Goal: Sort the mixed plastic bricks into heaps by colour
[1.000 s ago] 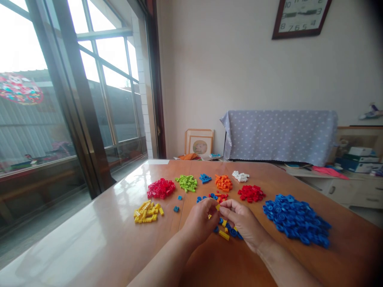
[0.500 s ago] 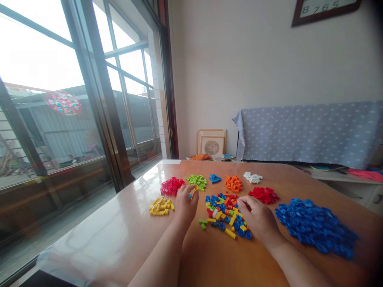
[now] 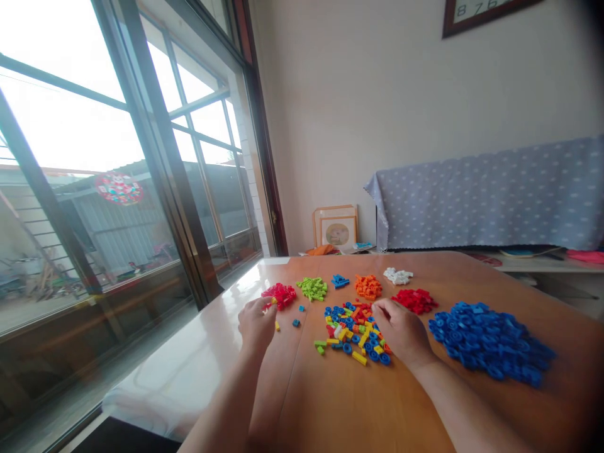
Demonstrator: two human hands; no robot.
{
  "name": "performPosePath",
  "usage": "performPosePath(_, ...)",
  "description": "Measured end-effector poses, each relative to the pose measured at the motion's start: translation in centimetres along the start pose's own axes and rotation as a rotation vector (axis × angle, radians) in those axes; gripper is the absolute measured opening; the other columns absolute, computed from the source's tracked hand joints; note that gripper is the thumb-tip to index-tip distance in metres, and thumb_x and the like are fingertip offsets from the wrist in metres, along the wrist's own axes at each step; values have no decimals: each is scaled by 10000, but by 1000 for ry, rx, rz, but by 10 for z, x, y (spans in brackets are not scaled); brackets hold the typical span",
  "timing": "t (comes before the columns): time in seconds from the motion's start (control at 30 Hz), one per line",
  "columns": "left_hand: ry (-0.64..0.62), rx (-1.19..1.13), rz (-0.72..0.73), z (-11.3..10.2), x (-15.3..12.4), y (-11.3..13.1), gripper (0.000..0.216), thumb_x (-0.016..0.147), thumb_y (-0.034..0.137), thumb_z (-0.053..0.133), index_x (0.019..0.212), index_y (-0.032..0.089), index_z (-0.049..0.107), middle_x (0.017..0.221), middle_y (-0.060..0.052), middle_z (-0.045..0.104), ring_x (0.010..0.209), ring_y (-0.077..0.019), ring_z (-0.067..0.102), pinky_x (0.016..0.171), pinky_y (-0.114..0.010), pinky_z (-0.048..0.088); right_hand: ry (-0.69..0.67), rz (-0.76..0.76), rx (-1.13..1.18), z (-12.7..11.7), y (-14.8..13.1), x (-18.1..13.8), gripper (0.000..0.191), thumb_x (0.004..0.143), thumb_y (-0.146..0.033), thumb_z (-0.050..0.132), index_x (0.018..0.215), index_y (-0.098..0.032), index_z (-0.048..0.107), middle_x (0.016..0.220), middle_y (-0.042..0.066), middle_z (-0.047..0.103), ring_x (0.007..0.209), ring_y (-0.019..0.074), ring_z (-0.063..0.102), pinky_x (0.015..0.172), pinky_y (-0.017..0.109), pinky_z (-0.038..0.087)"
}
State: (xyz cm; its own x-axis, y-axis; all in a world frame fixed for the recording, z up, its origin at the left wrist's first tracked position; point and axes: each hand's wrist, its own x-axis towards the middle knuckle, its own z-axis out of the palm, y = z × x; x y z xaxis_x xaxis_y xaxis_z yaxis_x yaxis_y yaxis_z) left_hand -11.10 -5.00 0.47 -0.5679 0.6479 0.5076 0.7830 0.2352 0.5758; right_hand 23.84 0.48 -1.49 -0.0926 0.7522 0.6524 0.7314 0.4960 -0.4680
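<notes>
My left hand (image 3: 256, 324) is above the left part of the table, with a small yellow toy brick (image 3: 273, 301) pinched at its fingertips. It hides most of the yellow pile, of which one yellow piece (image 3: 277, 326) shows. Just behind the fingers lies a pinkish-red pile (image 3: 285, 297). My right hand (image 3: 402, 328) is closed at the right edge of a mixed heap of coloured bricks (image 3: 348, 331); whatever its fingers hold is hidden. Two loose blue pieces, including this blue brick (image 3: 296, 323), lie between the left hand and the heap.
Sorted piles stand along the back: green (image 3: 312, 289), small blue (image 3: 340, 281), orange (image 3: 368, 287), white (image 3: 397, 275) and red (image 3: 415, 301). A large blue pile (image 3: 491, 343) is at the right on the wooden table (image 3: 340, 409). Windows line the left side.
My left hand has moved left with the yellow brick, from beside the mixed heap to over the yellow pile. My right hand stays by the heap. The view has shifted slightly.
</notes>
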Motion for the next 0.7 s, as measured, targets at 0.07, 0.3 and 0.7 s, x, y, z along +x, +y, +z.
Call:
performPosePath(0.07, 24, 110, -30, -12, -5, -19, 329, 856, 458, 553, 1108, 344, 732, 1228, -46, 648, 1121, -311, 562, 934, -478, 455, 1, 5, 0, 0, -1, 0, 321, 954, -401, 421, 795, -226, 637, 749, 41, 694, 727, 182, 630, 655, 244, 382)
performPosePath(0.3, 29, 297, -90, -22, -30, -53, 352, 880, 465, 507, 1161, 381, 701, 1374, -43, 563, 1290, -347, 434, 1010, -548, 386, -2, 4, 29, 1, -1, -2, 342, 941, -427, 424, 788, -230, 657, 713, 40, 692, 683, 183, 623, 606, 248, 363)
performPosePath(0.7, -26, 365, -4, -7, -30, -62, 374, 875, 375, 538, 1220, 368, 684, 1445, -47, 525, 1420, -362, 302, 1090, -589, 281, -4, 40, 80, -2, 1, 0, 357, 937, -454, 431, 847, -227, 691, 712, 43, 695, 672, 191, 616, 607, 260, 371)
